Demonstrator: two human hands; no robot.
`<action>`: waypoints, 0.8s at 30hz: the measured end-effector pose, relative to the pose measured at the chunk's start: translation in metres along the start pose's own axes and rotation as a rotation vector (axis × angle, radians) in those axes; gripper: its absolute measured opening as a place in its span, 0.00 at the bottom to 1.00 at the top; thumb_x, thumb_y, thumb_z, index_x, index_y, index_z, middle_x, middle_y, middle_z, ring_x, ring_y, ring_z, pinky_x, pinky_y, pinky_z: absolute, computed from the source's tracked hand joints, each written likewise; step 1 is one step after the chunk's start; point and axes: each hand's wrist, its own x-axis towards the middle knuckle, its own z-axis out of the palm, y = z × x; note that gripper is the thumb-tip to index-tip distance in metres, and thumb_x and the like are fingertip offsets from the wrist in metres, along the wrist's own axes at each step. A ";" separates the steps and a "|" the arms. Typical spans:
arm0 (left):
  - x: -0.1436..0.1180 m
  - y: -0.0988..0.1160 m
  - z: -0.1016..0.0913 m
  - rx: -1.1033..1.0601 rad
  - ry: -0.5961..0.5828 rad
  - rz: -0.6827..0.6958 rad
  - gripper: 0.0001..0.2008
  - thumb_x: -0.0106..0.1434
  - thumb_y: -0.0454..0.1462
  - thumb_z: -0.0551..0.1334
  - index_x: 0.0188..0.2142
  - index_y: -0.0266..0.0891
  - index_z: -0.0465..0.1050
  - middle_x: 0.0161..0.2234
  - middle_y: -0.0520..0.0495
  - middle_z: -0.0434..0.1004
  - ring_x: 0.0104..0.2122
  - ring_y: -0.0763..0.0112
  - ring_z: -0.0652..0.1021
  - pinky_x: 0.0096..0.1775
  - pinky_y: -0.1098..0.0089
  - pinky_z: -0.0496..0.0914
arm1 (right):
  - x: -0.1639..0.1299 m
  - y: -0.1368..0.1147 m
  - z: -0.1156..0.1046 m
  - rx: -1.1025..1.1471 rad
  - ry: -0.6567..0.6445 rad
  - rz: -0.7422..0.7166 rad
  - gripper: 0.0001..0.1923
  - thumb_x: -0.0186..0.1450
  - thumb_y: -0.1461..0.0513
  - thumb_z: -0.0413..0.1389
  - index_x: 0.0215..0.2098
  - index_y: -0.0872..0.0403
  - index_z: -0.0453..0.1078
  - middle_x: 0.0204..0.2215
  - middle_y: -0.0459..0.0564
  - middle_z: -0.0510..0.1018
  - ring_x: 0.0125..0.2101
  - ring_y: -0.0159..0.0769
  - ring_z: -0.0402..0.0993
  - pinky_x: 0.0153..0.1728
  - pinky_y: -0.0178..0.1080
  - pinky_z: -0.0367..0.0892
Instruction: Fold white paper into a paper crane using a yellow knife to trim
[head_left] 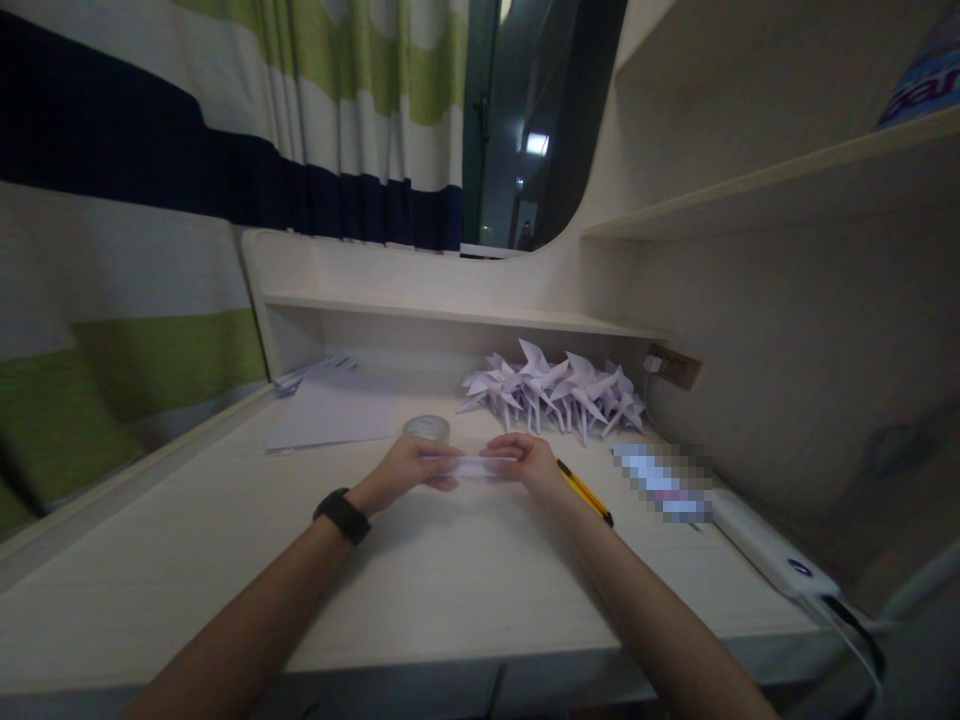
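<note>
both hands meet over the middle of the desk (465, 590), holding a narrow strip of white paper (478, 466) between them. the left hand (411, 468) pinches the strip's left end, fingers curled over it and thumb under. the right hand (525, 460) pinches the right end the same way, fingers bent down onto the paper. the strip lies level, stretched from one hand to the other, just above the desk; whether it touches the top cannot be told. a dark watch (343, 516) sits on the left wrist.

just beyond the left hand stands a roll of clear tape (427, 428), lying flat. further left and far lies a sheet of white paper (330, 415), with a small folded piece (315, 370) at its far edge. behind the hands, against the back wall, is a heap of folded paper cranes (555, 395), pale lilac in this light. a yellow knife or pen (585, 492) lies just beside the right wrist, pointing to the near right. right of it is a blurred flat thing (664, 482), then a white power bank (772, 548) with a cable (855, 625) running off the near right edge. a socket (673, 366) sits in the right wall near the cranes. a striped curtain (150, 150) hangs to the left, a shelf (765, 180) up on the right.
</note>
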 end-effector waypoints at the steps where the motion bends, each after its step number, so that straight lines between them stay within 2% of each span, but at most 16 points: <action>1: 0.001 -0.001 -0.001 0.000 0.004 0.000 0.27 0.46 0.47 0.73 0.40 0.29 0.80 0.30 0.41 0.80 0.29 0.62 0.81 0.38 0.59 0.78 | 0.000 0.000 0.000 0.008 -0.010 0.000 0.21 0.42 0.60 0.72 0.33 0.56 0.75 0.32 0.53 0.82 0.31 0.42 0.80 0.32 0.45 0.78; 12: 0.001 -0.002 -0.003 0.045 -0.021 0.012 0.27 0.48 0.47 0.72 0.43 0.30 0.78 0.28 0.40 0.81 0.28 0.63 0.81 0.36 0.63 0.78 | 0.001 0.002 -0.001 0.022 0.009 -0.017 0.21 0.42 0.58 0.72 0.32 0.57 0.75 0.31 0.52 0.82 0.32 0.43 0.80 0.36 0.48 0.78; 15: 0.001 -0.003 0.000 0.056 -0.056 0.016 0.26 0.52 0.47 0.70 0.45 0.29 0.77 0.26 0.40 0.80 0.26 0.65 0.81 0.33 0.64 0.77 | 0.002 0.002 -0.001 0.004 0.012 -0.029 0.20 0.42 0.58 0.72 0.31 0.56 0.75 0.30 0.52 0.82 0.31 0.42 0.80 0.36 0.47 0.77; 19: 0.002 -0.006 0.002 0.082 -0.096 0.033 0.24 0.56 0.49 0.66 0.41 0.29 0.78 0.27 0.39 0.80 0.26 0.65 0.80 0.32 0.65 0.76 | 0.001 -0.001 0.000 -0.059 0.036 -0.036 0.21 0.39 0.59 0.72 0.29 0.56 0.75 0.28 0.52 0.82 0.29 0.42 0.79 0.35 0.47 0.76; 24: 0.002 -0.005 0.002 0.063 -0.060 0.026 0.23 0.54 0.47 0.69 0.41 0.29 0.78 0.28 0.39 0.81 0.28 0.65 0.81 0.35 0.64 0.76 | -0.001 -0.001 0.003 -0.056 0.028 -0.021 0.22 0.39 0.59 0.72 0.31 0.56 0.75 0.30 0.52 0.82 0.29 0.42 0.79 0.34 0.47 0.76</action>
